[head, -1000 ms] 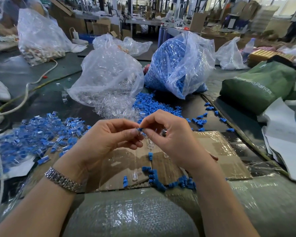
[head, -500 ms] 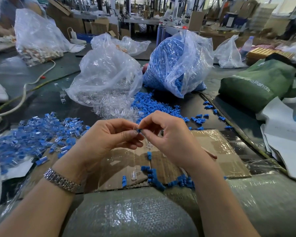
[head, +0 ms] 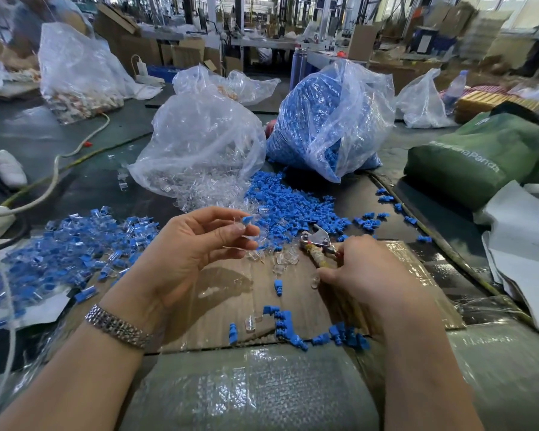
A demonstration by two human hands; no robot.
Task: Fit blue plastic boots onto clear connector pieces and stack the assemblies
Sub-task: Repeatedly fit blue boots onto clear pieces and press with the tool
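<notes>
both hands are parting now: left hand [head: 196, 247] is pinching a booted connector [head: 246, 223] mid-frame, right hand [head: 364, 269] is reaching for a clear connector [head: 315, 280]; finished pile [head: 66, 247] is growing left, loose boots [head: 290, 206] are waiting.

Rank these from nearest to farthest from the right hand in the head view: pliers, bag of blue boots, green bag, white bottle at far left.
From the right hand:
1. Pliers, touching it, just ahead.
2. Bag of blue boots, ahead, across the table.
3. Green bag, right; too close to call with 2.
4. White bottle, far left.
</notes>
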